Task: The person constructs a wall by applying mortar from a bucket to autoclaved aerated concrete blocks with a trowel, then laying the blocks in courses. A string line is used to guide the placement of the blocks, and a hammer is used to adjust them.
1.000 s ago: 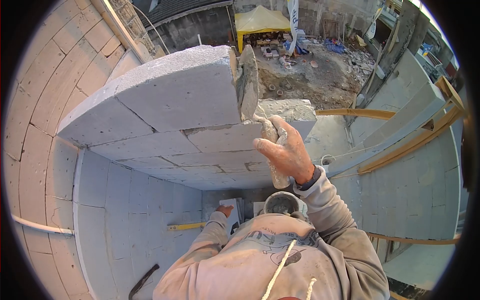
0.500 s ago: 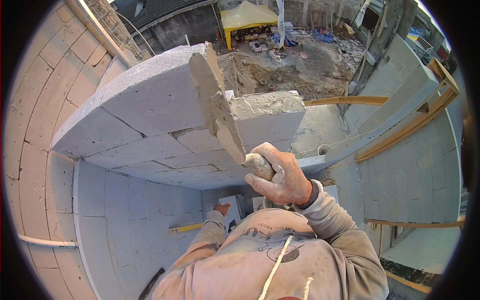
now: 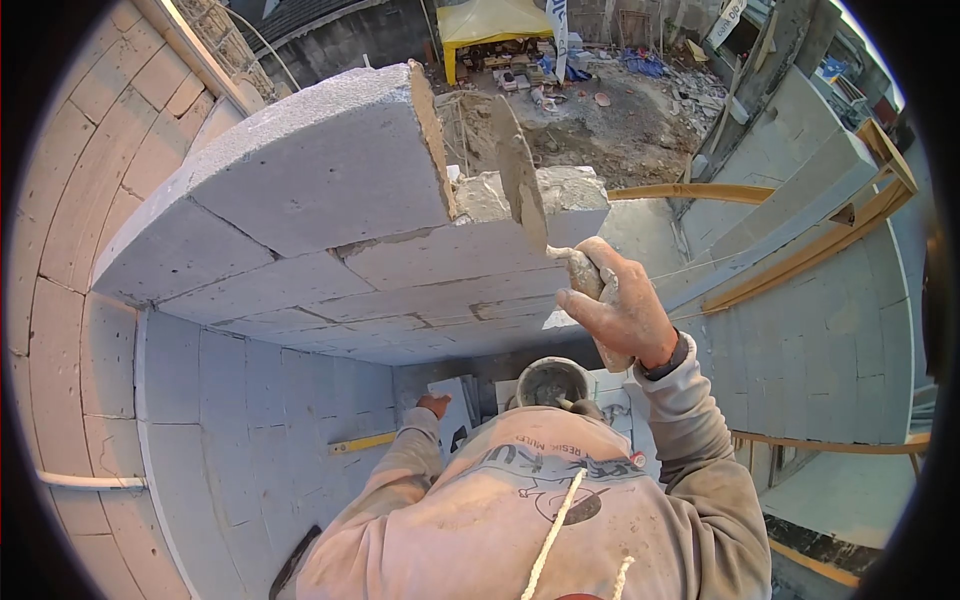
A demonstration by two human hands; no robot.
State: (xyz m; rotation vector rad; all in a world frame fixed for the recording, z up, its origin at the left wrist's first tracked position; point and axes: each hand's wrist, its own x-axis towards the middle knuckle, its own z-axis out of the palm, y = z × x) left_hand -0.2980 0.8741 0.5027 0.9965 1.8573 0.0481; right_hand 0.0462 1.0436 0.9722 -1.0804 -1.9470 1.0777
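Observation:
My right hand point(image 3: 628, 312) is closed round the handle of a mortar-smeared trowel point(image 3: 520, 175). The trowel's blade points up and away, in front of the mortar-covered top point(image 3: 580, 187) of a lower block. To the left of the blade stands a higher block point(image 3: 330, 165) with mortar on its end face. My left hand point(image 3: 434, 404) is low at my left side, near a pale panel point(image 3: 455, 410); its fingers are small in view and what they hold, if anything, cannot be made out. A bucket point(image 3: 553, 384) with grey contents is just in front of my chest.
Block walls rise at the left point(image 3: 75, 230) and right point(image 3: 820, 350). A yellow level point(image 3: 362, 442) lies low on the left. Curved wooden strips point(image 3: 820, 250) and a thin string cross the right side. Beyond the wall are a yellow canopy point(image 3: 495, 22) and rubble.
My right hand and the trowel have moved right, and the blade is off the higher block's end. The bucket has come into fuller view.

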